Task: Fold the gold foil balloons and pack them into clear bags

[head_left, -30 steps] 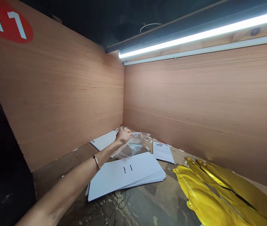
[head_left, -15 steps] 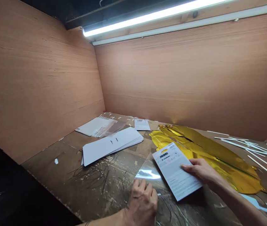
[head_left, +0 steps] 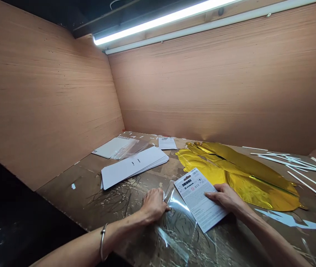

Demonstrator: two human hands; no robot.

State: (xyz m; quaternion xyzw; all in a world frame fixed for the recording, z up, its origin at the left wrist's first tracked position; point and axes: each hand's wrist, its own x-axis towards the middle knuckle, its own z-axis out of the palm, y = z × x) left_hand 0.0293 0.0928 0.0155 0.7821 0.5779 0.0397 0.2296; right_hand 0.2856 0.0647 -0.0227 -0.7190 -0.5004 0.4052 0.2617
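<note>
My right hand (head_left: 226, 198) grips the right edge of a white printed card (head_left: 198, 202) with a hang slot at its top, thumb on the printed face. Just left of the card, my left hand (head_left: 155, 204) is closed at the edge of a clear plastic sleeve (head_left: 177, 202), its fingertips partly hidden. The sleeve lies on the worn table, and its right part meets the card's left edge. Behind my left hand lies a stack of folded white cards (head_left: 132, 167). Yellow foil balloons (head_left: 238, 172) lie flat behind my right hand.
White sticks (head_left: 294, 161) are scattered at the right. Flat clear bags (head_left: 116, 147) and another printed card (head_left: 167, 143) lie at the back. White paper strips (head_left: 294, 219) rest at the front right. Wooden walls (head_left: 216, 89) enclose the table's back and left.
My left hand has moved forward and left, pulling at the clear sleeve's edge, and more of the forearm with a bracelet shows. The held card has shifted slightly left.
</note>
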